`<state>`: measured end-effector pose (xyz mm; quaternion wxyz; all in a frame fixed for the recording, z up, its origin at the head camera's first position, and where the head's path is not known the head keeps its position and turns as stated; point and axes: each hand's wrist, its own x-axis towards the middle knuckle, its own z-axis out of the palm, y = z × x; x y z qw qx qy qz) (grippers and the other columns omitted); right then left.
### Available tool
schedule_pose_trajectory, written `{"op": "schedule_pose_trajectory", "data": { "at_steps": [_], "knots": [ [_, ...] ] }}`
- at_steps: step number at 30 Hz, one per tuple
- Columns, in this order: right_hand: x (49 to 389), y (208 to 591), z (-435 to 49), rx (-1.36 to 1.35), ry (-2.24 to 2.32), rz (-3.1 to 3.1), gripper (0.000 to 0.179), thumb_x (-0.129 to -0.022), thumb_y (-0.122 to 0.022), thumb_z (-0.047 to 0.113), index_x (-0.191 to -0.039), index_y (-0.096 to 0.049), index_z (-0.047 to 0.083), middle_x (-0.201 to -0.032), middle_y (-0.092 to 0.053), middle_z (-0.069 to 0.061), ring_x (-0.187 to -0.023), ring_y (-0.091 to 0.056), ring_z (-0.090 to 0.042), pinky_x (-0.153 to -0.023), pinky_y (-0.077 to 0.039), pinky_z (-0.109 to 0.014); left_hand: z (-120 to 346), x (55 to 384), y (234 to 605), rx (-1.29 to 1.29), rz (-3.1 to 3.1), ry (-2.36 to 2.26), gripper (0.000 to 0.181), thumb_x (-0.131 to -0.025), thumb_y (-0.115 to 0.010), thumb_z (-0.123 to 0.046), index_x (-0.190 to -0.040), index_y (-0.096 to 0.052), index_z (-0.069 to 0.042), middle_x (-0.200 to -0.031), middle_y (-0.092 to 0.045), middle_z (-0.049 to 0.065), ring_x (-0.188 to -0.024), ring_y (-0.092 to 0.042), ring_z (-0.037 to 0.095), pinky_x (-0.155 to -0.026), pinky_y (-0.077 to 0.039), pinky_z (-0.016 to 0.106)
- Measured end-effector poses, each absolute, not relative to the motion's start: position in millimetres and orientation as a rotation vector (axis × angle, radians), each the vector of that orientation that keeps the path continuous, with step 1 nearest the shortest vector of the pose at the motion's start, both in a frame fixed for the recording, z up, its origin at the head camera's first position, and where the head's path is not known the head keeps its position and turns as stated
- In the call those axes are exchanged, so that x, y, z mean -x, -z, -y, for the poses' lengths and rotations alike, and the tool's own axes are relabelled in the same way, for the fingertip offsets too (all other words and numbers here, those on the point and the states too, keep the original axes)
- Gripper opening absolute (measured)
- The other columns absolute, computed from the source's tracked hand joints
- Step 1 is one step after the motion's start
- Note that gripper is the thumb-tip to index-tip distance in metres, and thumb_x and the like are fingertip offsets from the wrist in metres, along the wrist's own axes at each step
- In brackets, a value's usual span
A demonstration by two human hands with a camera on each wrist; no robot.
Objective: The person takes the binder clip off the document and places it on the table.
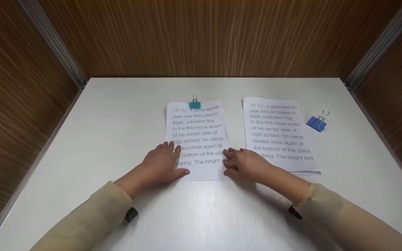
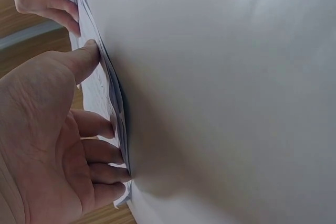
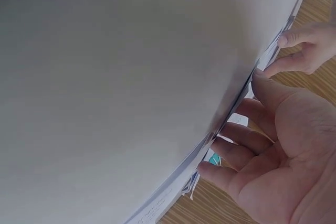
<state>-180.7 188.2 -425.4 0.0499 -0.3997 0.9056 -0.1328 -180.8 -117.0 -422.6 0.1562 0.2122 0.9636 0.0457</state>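
Two stacks of printed paper lie side by side on the white table. A teal binder clip (image 1: 195, 105) grips the top edge of the left stack (image 1: 201, 174). My left hand (image 1: 161, 163) rests at that stack's lower left side, fingers on the left edge and thumb at the bottom edge. Opposite it, my right hand (image 1: 247, 164) touches the lower right edge with fingers loosely bent. Both wrist views show the left hand (image 2: 47, 135) and the right hand (image 3: 294, 140) with fingertips against the paper edges, palms off the table.
The right stack (image 1: 277, 130) lies just beyond the right hand, its lower sheets slightly uneven. A blue binder clip (image 1: 316, 123) lies to its right, wire handle up. Wood-grain panels (image 1: 215, 38) enclose the table (image 1: 124, 104) at the back and sides.
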Motion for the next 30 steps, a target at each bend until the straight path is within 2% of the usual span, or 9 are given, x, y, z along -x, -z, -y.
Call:
{"op": "schedule_pose_trajectory", "data": {
  "at_steps": [3,7,11,14,18,22,25,30],
  "knots": [
    [177,425,-192,1.213,0.409,-2.755,0.029,-0.095,-0.079,0.020,-0.074,-0.060,0.013,-0.140,-0.066,-0.024,-0.131,-0.061,-0.047,-0.107,-0.048,-0.064,114,178,424,-0.615,-2.768,-0.127,0.094,-0.099,-0.059,-0.064,-0.162,-0.037,0.003,-0.166,-0.034,0.030,-0.154,-0.032,0.049,-0.126,-0.027,0.057],
    [173,425,-196,1.232,0.397,-2.767,0.022,-0.094,-0.080,0.020,-0.079,-0.067,0.011,-0.138,-0.068,-0.021,-0.130,-0.063,-0.046,-0.105,-0.050,-0.064,110,175,425,-0.633,-2.774,-0.129,0.094,-0.099,-0.060,-0.063,-0.161,-0.038,0.004,-0.165,-0.036,0.031,-0.153,-0.033,0.049,-0.125,-0.028,0.057],
    [169,425,-199,1.269,0.378,-2.785,0.020,-0.093,-0.081,0.020,-0.081,-0.069,0.010,-0.127,-0.072,-0.015,-0.123,-0.068,-0.042,-0.100,-0.054,-0.060,107,170,424,-0.639,-2.776,-0.140,0.095,-0.098,-0.061,-0.063,-0.160,-0.039,0.005,-0.164,-0.036,0.032,-0.152,-0.034,0.050,-0.125,-0.028,0.057],
    [166,426,-202,1.288,0.367,-2.791,0.024,-0.092,-0.082,0.020,-0.077,-0.065,0.013,-0.121,-0.072,-0.011,-0.120,-0.070,-0.038,-0.096,-0.056,-0.056,104,167,424,-0.643,-2.776,-0.147,0.094,-0.098,-0.061,-0.063,-0.160,-0.041,0.006,-0.163,-0.037,0.032,-0.152,-0.035,0.051,-0.125,-0.028,0.057],
    [160,426,-206,1.267,0.361,-2.797,0.024,-0.093,-0.082,0.020,-0.077,-0.064,0.014,-0.127,-0.071,-0.013,-0.125,-0.067,-0.041,-0.101,-0.054,-0.059,101,163,423,-0.655,-2.780,-0.156,0.094,-0.098,-0.061,-0.063,-0.159,-0.042,0.006,-0.162,-0.038,0.033,-0.151,-0.036,0.051,-0.125,-0.028,0.057],
    [154,424,-210,1.228,0.365,-2.796,0.013,-0.093,-0.081,0.018,-0.091,-0.076,0.006,-0.136,-0.068,-0.020,-0.129,-0.063,-0.045,-0.106,-0.050,-0.062,97,159,423,-0.670,-2.780,-0.163,0.094,-0.099,-0.061,-0.063,-0.158,-0.042,0.007,-0.162,-0.038,0.033,-0.151,-0.036,0.050,-0.126,-0.028,0.056],
    [150,424,-213,1.214,0.379,-2.789,0.015,-0.092,-0.081,0.016,-0.101,-0.080,0.003,-0.140,-0.066,-0.023,-0.130,-0.062,-0.046,-0.106,-0.049,-0.064,94,155,423,-0.676,-2.782,-0.162,0.094,-0.099,-0.061,-0.063,-0.157,-0.042,0.008,-0.161,-0.038,0.034,-0.151,-0.036,0.050,-0.126,-0.027,0.054],
    [147,425,-215,1.222,0.388,-2.788,0.011,-0.092,-0.082,0.016,-0.091,-0.075,0.008,-0.139,-0.067,-0.022,-0.129,-0.063,-0.047,-0.106,-0.048,-0.066,93,152,422,-0.676,-2.794,-0.154,0.094,-0.098,-0.063,-0.064,-0.156,-0.045,0.008,-0.159,-0.041,0.034,-0.150,-0.039,0.050,-0.125,-0.029,0.055]
  ]
}}
